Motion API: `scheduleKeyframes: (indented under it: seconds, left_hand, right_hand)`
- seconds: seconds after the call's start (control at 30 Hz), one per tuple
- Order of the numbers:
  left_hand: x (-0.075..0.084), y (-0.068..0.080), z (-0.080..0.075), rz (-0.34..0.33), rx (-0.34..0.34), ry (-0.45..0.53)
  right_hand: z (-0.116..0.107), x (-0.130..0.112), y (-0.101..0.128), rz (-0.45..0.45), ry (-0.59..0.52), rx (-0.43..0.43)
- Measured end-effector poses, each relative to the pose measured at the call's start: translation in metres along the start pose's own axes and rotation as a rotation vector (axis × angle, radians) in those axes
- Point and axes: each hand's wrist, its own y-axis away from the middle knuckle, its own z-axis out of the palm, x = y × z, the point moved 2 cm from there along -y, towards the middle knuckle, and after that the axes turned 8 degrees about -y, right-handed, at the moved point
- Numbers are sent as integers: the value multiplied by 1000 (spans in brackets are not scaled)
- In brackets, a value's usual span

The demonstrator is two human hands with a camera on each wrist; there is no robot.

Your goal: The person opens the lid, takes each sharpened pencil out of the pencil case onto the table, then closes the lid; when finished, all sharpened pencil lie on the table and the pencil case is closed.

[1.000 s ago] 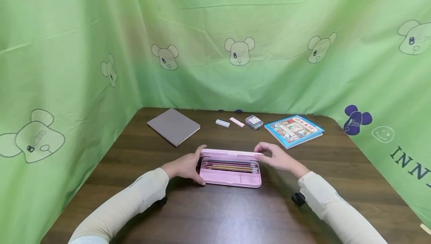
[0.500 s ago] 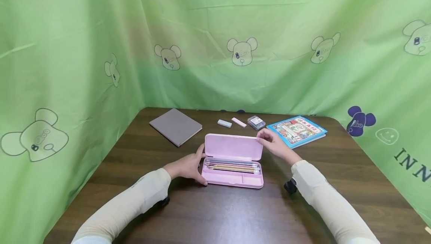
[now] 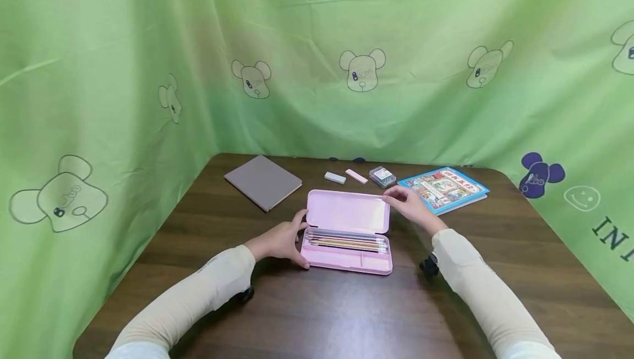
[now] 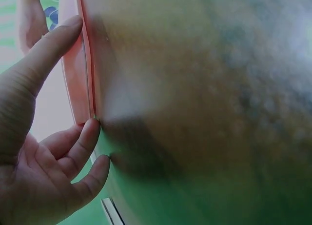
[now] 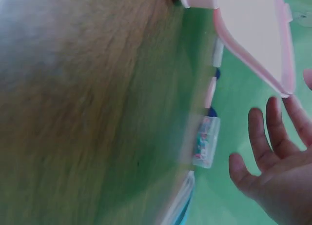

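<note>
A pink pencil case (image 3: 331, 256) stands open on the table, its lid (image 3: 346, 210) raised and leaning back. Several pencils (image 3: 346, 243) lie side by side in the rear section; the front compartments look bare. My left hand (image 3: 280, 240) holds the case's left end, thumb at the front corner and fingers behind; the left wrist view shows the thumb along the pink edge. At the lid's upper right corner, my right hand (image 3: 408, 205) pinches with thumb and index finger. Its other fingers (image 5: 259, 132) extend apart from the lid in the right wrist view.
Behind the case lie a grey notebook (image 3: 263, 181), a white eraser-like block (image 3: 335, 178), a pink strip (image 3: 356, 176), a small clear box (image 3: 382, 177) and a blue picture book (image 3: 446, 189). A green curtain (image 3: 297, 122) hangs behind the wooden table (image 3: 317, 315).
The lid has swung from nearly flat up and back, exposing the pencils, with the right hand moving along at its corner. The left hand keeps its place on the case.
</note>
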Motion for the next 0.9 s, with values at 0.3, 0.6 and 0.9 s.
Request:
scheduleKeyframes:
  seconds: [0.3, 0.6, 0.9]
  left_hand:
    - [-2, -2, 0, -5, -7, 33]
    - [-2, -1, -4, -29, -1, 41]
    - [1, -2, -1, -34, -32, 21]
  right_hand:
    - [-11, -18, 35, -29, 126, -28]
    - [13, -22, 48, -5, 250, -424]
    - [29, -28, 50, 82, 434, -455]
